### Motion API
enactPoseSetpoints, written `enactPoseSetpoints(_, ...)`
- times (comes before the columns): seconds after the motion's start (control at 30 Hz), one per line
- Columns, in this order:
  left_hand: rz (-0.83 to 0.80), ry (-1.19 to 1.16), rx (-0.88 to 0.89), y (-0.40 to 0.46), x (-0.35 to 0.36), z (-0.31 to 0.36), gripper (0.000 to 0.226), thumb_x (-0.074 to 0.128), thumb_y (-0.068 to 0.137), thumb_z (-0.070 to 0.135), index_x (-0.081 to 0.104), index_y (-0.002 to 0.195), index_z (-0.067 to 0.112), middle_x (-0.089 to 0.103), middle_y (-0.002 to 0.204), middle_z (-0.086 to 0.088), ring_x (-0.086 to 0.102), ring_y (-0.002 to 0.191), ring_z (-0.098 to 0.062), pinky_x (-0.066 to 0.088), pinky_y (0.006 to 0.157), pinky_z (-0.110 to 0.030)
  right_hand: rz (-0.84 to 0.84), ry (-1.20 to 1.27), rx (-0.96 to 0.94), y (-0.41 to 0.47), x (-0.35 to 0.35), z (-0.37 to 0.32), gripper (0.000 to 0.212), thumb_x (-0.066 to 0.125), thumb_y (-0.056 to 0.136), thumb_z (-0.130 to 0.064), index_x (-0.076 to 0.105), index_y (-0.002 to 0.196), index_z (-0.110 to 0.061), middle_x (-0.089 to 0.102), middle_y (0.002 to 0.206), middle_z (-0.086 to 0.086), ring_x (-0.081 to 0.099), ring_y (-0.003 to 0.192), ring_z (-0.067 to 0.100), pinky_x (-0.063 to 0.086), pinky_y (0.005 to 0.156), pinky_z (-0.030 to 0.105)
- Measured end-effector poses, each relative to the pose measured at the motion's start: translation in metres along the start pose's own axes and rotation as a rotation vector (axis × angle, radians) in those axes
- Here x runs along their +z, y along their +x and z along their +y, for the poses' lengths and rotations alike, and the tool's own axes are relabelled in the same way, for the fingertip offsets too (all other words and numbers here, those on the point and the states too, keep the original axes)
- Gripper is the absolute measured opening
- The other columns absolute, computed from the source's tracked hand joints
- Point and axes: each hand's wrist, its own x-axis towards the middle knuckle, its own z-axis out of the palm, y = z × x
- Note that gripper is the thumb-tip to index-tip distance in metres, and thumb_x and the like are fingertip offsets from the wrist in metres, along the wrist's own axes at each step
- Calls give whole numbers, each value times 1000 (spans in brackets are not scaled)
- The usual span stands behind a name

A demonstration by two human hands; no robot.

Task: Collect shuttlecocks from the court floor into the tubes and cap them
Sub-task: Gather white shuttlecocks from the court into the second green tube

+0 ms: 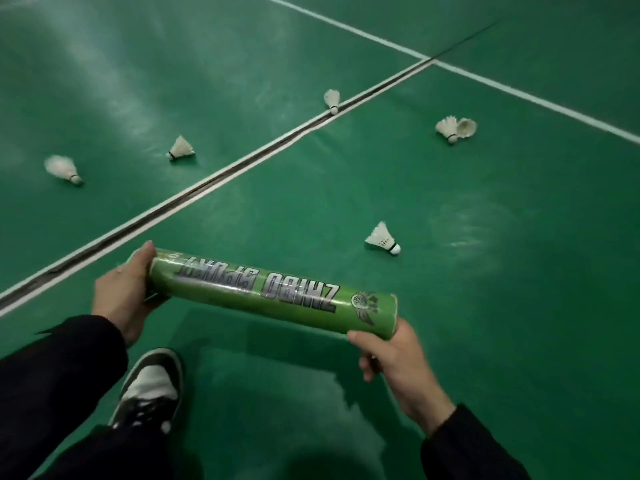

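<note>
Green court floor point(519, 306); tube point(273, 292) lies level, left hand point(121, 292) and right hand point(394, 355) clasping its ends

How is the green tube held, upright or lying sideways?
Sideways: the green tube lies nearly level, left hand and right hand at its ends.

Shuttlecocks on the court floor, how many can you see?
6: far left, left of the seam, on the seam, two touching at upper right, one nearest the tube. Others may lie outside view.

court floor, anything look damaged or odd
Yes: the white line running diagonally across the floor is split along its length, showing a dark gap, with lifted, wavy edges. The shuttlecocks look intact.
</note>
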Motion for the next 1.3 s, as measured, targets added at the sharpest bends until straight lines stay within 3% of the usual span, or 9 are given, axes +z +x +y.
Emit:
enactPoseSetpoints(0.1,-43,-24,-8,13,48,-6,25,70,98,43,62,97,19,68,96,-2,66,84,-15,56,74,-38,241,80,-58,6,-14,3,15,75,87,-8,71,97,-18,63,63,0,46,45,13,35,40,25)
enactPoseSetpoints(0.4,-272,-143,-96,58,138,-28,33,75,91,48,64,109,22,69,99,2,69,84,-11,63,74,-32,3,107,158,47,-76,-7,44,73,76,-15,63,118,-3,56,63,-1,42,42,12,39,41,25)
enactPoseSetpoints(0.53,-472,-311,-313,59,159,-49,32,72,93,53,70,109,25,74,111,-4,71,106,-19,59,94,-40,-78,162,185,88,-52,-13,43,70,83,-24,61,120,-4,54,54,2,46,42,14,44,43,27)
enactPoseSetpoints(0.67,-398,-344,-388,64,175,-50,18,76,88,40,68,93,24,68,101,0,63,118,-21,55,99,-43,137,201,120,133,-30,-22,41,66,92,-45,65,116,-11,76,101,0,57,53,17,48,47,27)
enactPoseSetpoints(0.77,-271,-365,-353,101,161,-32,28,79,85,42,69,102,23,69,114,-1,63,126,-20,57,97,-40,506,-346,-86,186,-45,-21,20,60,99,-33,62,118,-28,68,128,-2,60,65,7,50,62,26)
enactPoseSetpoints(0.87,-301,-319,-340,125,146,-15,33,79,85,41,69,111,23,77,114,-2,72,115,-18,64,85,-36,270,-1351,-150,246,-53,-5,56,54,91,-4,45,140,-28,39,156,0,65,96,18,58,76,39)
enactPoseSetpoints(0.97,-286,-297,-349,140,138,8,43,77,87,43,66,123,22,77,114,-5,73,107,-19,60,92,-39,184,-1740,-62,271,-53,-6,33,50,88,6,59,113,-13,62,118,11,65,98,30,58,79,45)
enactPoseSetpoints(1.17,-250,-349,-365,194,143,56,51,77,87,53,64,125,21,76,116,-5,75,97,-15,62,79,-35,525,7,-98,234,-11,-104,15,72,85,3,76,93,-9,75,87,3,67,78,14,56,73,21)
enactPoseSetpoints(1.3,-281,-359,-445,210,168,76,52,78,86,50,62,122,17,70,128,-10,71,108,-21,58,92,-40,448,281,-230,207,38,-174,23,79,64,-13,78,87,-8,73,84,8,66,71,14,57,71,21)
